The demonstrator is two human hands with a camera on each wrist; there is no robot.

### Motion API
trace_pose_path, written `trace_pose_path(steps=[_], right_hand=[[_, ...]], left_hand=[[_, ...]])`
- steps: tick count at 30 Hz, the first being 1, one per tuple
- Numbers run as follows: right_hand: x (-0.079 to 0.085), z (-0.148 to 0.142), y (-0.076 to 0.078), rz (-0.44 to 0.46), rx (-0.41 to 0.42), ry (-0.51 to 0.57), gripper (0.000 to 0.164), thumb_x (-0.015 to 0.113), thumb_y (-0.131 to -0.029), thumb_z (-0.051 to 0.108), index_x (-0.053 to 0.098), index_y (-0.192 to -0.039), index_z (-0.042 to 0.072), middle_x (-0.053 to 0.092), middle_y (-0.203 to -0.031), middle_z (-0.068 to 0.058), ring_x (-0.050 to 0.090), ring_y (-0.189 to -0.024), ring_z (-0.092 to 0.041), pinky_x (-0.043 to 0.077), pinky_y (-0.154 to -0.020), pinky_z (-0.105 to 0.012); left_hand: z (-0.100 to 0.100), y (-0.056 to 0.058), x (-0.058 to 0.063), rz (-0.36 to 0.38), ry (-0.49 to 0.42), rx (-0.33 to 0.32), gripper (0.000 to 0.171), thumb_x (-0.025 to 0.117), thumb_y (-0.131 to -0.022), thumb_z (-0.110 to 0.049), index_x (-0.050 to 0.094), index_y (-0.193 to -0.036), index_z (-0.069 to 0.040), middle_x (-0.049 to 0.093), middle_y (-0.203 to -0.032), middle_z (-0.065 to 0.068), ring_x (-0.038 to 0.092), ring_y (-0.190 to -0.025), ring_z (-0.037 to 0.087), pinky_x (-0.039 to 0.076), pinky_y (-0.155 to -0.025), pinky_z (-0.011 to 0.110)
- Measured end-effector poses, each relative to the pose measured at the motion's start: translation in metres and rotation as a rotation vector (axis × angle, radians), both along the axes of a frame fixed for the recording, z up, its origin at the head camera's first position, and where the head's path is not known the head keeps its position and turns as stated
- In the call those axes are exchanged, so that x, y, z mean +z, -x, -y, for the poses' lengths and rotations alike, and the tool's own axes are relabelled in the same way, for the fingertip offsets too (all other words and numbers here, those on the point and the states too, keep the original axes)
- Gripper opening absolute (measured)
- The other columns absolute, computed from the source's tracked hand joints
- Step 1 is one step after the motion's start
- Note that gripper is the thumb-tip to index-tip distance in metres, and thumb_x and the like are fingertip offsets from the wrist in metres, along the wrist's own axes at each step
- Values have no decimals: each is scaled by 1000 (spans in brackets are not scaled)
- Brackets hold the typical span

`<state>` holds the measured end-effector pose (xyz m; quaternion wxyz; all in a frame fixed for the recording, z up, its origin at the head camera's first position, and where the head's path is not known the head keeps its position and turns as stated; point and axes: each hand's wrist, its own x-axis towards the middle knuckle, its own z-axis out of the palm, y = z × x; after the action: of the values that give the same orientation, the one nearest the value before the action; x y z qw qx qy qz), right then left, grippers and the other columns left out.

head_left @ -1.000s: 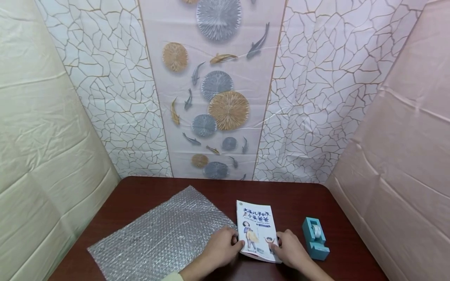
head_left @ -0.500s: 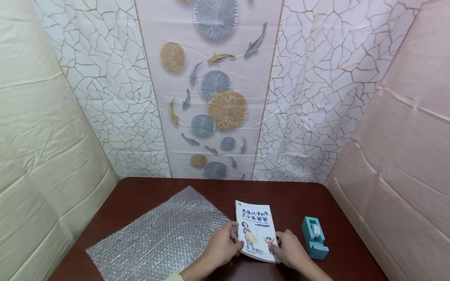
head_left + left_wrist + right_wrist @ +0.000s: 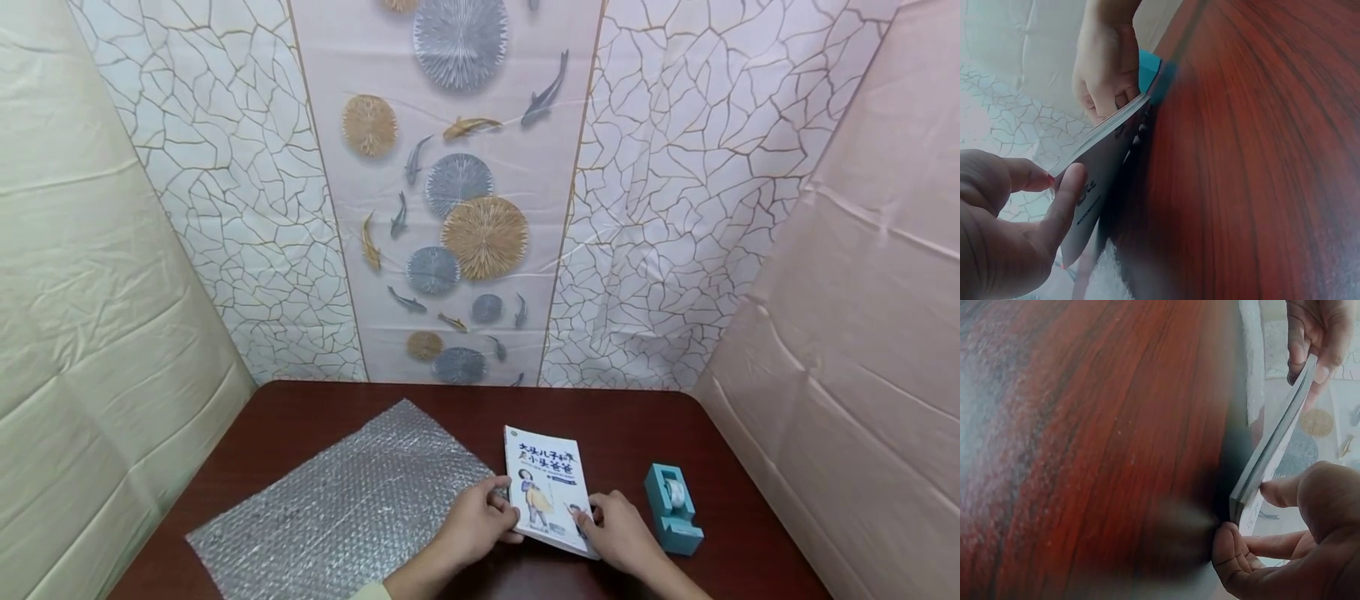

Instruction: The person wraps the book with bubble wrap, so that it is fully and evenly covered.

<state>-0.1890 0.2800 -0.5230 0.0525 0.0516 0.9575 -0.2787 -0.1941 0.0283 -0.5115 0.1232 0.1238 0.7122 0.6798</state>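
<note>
A white paperback book [image 3: 546, 487] with printed figures on its cover is held at its near end in the head view. My left hand [image 3: 478, 521] pinches its left edge. In the left wrist view, the thumb and a finger of that hand [image 3: 1007, 231] are on opposite faces of the book. At the near right corner, my right hand [image 3: 618, 533] grips the book with the thumb on the cover. The right wrist view shows the book [image 3: 1275, 447] tilted, its left side raised off the table. My right hand [image 3: 1310, 531] has its fingers beneath the lower edge.
A sheet of bubble wrap [image 3: 330, 508] lies flat on the dark red-brown table [image 3: 600, 417], left of the book. A teal tape dispenser [image 3: 672, 510] with a roll of tape stands to the right of my right hand. Patterned cloth walls [image 3: 660, 208] surround the table.
The left fingers have shifted along the book's left edge, and that side of the book now sits slightly higher. My right hand keeps its place. The bubble wrap and dispenser stay put.
</note>
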Motion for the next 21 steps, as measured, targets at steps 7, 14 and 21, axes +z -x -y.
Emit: trace_pose_path(steps=[7,14,21], right_hand=[[1,0,0,-13,-56,74,37,73,-106,27,71,-123,-6,63,-93,-8,56,-77,-19,44,-65,-32],[5,-3,0,-39,-83,143,40,73,-104,21,66,-130,-8,71,-94,-6,61,-80,-18,48,-69,-33],[7,-4,2,-14,-75,201,48,70,-103,13,62,-144,-11,75,-102,-10,64,-89,-20,54,-77,-38]], left_hand=[[-2,2,0,86,-108,0,57,64,-98,9,48,-153,16,62,-98,16,71,-71,14,70,-76,35],[1,4,0,107,-127,-8,58,63,-97,11,48,-153,17,60,-96,15,71,-72,14,70,-76,34],[6,6,-6,95,-106,-35,58,62,-95,10,46,-150,20,60,-95,10,71,-70,14,70,-74,33]])
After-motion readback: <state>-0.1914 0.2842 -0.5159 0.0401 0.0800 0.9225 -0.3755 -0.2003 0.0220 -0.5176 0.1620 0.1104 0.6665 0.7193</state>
